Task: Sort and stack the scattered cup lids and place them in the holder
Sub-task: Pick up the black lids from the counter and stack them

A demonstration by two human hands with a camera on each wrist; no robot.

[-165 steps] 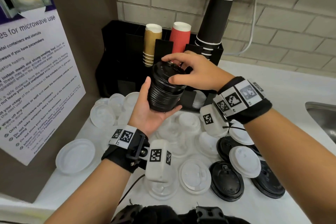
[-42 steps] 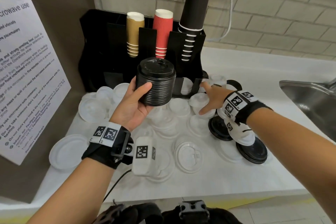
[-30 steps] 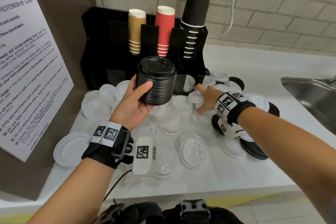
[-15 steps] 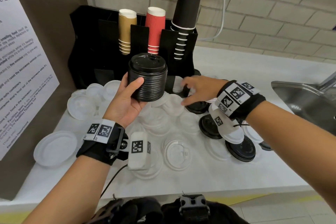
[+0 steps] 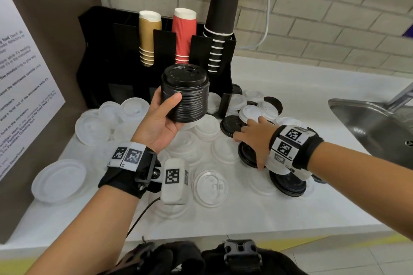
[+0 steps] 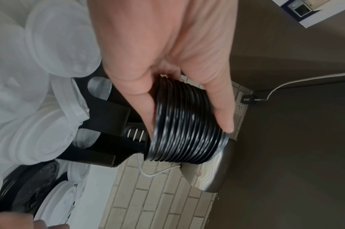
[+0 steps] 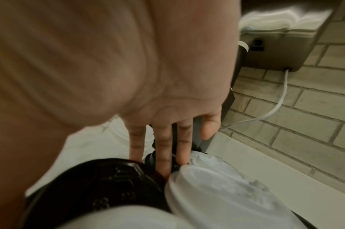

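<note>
My left hand (image 5: 167,109) grips a tall stack of black lids (image 5: 185,94) and holds it upright above the counter, just in front of the black holder (image 5: 100,56). In the left wrist view the thumb and fingers curl round the stack of black lids (image 6: 187,136). My right hand (image 5: 251,134) lies palm down with straight fingers over loose black lids (image 5: 230,124) on the counter, right of the holder. In the right wrist view its fingertips (image 7: 163,167) touch a black lid (image 7: 109,178) next to a white lid (image 7: 216,193).
Gold cups (image 5: 148,38), red cups (image 5: 184,33) and tall black cups (image 5: 223,13) stand in the holder. Several white and clear lids (image 5: 210,187) are scattered over the white counter (image 5: 223,219). A steel sink (image 5: 368,123) is at the right, a notice panel (image 5: 24,96) at the left.
My right hand left the top of the stack, went down to the counter, and has slid a little right onto the loose black lids. The left hand still holds the stack.
</note>
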